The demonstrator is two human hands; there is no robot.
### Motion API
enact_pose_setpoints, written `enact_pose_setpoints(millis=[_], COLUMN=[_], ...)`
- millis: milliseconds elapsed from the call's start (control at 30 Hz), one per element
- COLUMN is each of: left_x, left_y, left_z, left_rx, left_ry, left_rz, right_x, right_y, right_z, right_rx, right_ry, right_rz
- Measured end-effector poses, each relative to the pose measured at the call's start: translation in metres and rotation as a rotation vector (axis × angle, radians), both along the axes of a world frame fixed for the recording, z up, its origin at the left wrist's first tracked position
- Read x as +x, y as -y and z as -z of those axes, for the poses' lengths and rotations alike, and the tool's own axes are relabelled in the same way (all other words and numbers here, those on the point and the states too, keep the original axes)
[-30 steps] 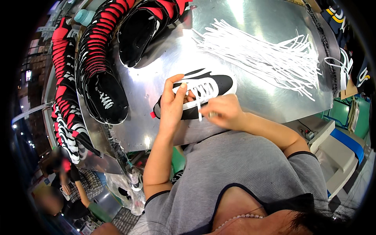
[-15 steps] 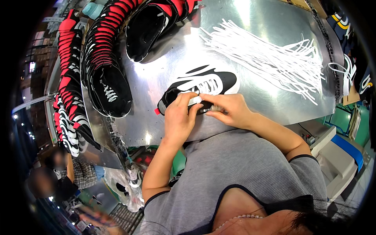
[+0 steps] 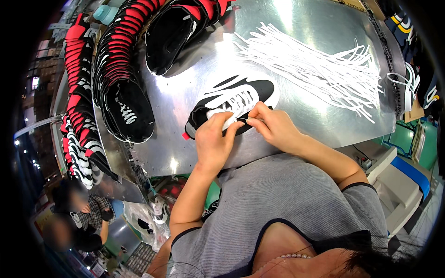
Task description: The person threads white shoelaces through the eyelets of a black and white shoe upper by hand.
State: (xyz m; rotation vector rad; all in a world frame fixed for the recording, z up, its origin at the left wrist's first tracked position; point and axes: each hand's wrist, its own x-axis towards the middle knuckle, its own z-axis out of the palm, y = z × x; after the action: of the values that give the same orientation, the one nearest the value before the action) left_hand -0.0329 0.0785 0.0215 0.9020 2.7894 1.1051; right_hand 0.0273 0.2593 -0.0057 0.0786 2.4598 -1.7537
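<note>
In front of me a black-and-white shoe upper with a red heel tab lies on the metal table, its toe toward the far right. White shoelace crosses its throat in several rows. My left hand is closed on the near side of the upper by the ankle opening, thumb and fingers pinching the white eyelet edge. Just right of it, the fingertips of my right hand are pinched on a thin white lace end. Both hands cover part of the upper's near side.
A loose bundle of white laces is spread at the back right of the metal table. Nested black-and-red uppers form long curved rows at the left and back. Two people are at the lower left, beyond the table.
My right hand's fingertips have risen slightly and pinch a lace end, with the small gap to my left thumb still there. The upper has shifted a little left. People at lower left have moved.
</note>
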Motion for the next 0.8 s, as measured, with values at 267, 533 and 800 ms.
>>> enact_pose_setpoints(millis=[267,533,800], left_x=[0.005,-0.003,0.069], left_y=[0.005,0.005,0.06], left_z=[0.001,-0.016,0.045], left_rx=[0.046,-0.266,0.335], left_ry=[0.1,0.145,0.07], left_rz=[0.081,0.22,-0.39], right_x=[-0.012,-0.026,-0.02], right_y=[-0.016,-0.013,-0.02], right_z=[-0.022,0.014,0.007], right_rx=[0.063,0.286,-0.058], right_ry=[0.165,-0.368,-0.244], right_rz=[-0.132,0.199,0.278])
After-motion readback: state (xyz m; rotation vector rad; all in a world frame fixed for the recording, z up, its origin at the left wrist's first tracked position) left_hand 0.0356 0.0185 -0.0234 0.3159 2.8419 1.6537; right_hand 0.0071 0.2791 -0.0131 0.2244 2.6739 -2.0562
